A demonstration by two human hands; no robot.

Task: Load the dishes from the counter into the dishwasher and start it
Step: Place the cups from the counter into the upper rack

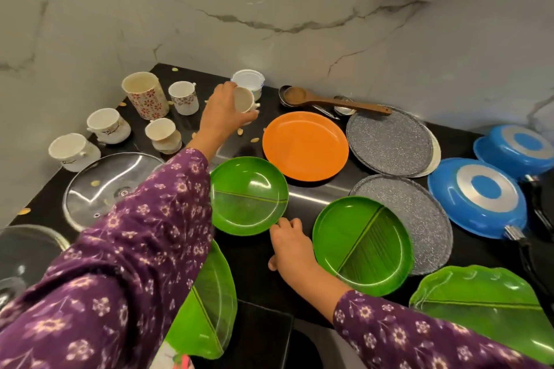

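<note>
- two glossy green plastic plates, round with a leaf-rib line, lie flat on the black counter (254,263): the left green plate (248,195) and the right green plate (362,246).
- a smooth orange plate (305,145) sits behind them, beside speckled grey round plates (388,139).
- the left hand (221,114), arm stretched forward in a purple floral sleeve (144,234), grips a small white cup (243,100), tilted, just in front of a white plastic tub (248,81).
- the right hand (289,244) rests on the counter between the green plates, fingers bent, tips at the left green plate's rim; whether it grips, i cannot tell.
</note>
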